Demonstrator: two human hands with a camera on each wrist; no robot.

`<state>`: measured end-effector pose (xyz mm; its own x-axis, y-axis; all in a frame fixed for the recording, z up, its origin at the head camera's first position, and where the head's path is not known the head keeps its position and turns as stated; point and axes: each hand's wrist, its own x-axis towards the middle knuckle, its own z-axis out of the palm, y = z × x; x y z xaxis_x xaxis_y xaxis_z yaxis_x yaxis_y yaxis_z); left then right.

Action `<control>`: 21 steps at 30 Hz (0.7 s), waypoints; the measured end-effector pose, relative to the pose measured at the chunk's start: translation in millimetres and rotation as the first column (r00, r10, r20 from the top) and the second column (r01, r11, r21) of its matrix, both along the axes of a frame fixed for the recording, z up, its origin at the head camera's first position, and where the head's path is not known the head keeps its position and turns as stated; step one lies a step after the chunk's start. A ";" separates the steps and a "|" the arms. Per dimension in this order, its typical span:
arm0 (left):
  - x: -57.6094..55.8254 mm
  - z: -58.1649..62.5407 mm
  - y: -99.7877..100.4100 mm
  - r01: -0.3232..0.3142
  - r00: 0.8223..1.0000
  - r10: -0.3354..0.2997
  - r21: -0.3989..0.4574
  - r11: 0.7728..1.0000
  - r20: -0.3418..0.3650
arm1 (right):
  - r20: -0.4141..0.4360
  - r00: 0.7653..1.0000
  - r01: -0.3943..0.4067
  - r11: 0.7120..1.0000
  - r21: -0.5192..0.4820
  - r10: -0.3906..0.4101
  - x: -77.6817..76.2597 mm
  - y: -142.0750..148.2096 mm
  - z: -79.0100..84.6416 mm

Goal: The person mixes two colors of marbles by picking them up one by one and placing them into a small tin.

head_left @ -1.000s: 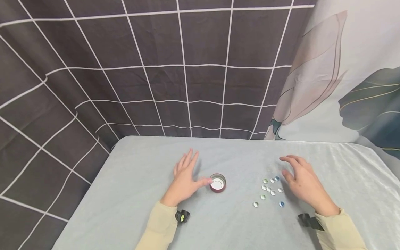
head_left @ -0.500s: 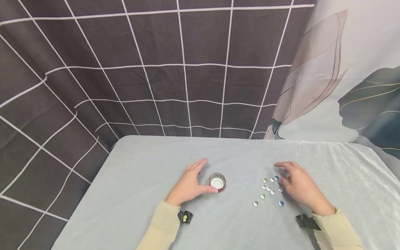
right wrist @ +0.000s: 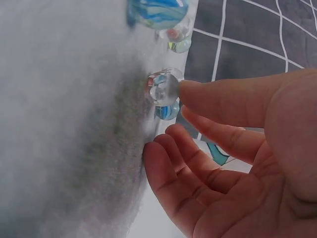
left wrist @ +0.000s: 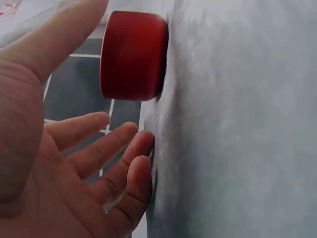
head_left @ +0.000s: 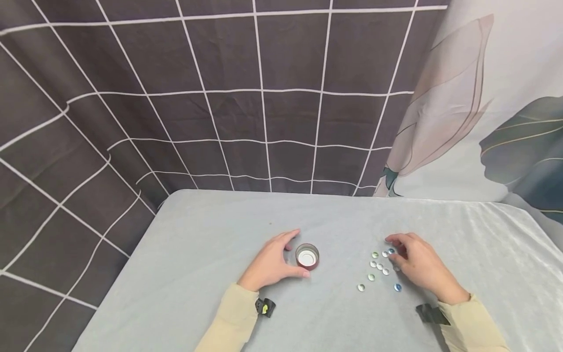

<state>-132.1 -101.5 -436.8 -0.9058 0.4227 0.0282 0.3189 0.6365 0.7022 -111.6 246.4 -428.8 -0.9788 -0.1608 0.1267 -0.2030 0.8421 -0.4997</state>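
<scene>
Left hand [head_left: 271, 262] spread, empty, left of a red container [left wrist: 133, 55]; right hand [head_left: 420, 264] half-curled, empty, apparently reaching; next, probably, pinch 1 clear marble [right wrist: 161, 90].

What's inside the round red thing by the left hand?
From above, the red container shows a greyish inner wall and a white bottom, with nothing seen lying on it. Its near side hides the inner wall there. The left wrist view shows only its outside.
</scene>
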 end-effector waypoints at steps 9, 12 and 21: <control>1.8 1.8 4.3 -0.005 1.000 0.005 0.009 1.000 0.009 | 0.041 0.999 0.015 1.000 0.018 -0.016 -2.0 0.3 -1.1; 1.7 0.6 5.8 -0.006 1.000 0.006 0.004 1.000 0.008 | 0.071 0.997 0.031 0.999 0.021 -0.033 -1.4 -0.2 -1.3; 2.6 -0.7 8.1 -0.019 1.000 0.019 -0.006 1.000 0.024 | 0.087 0.995 0.057 0.998 0.015 -0.058 -0.9 0.6 -2.3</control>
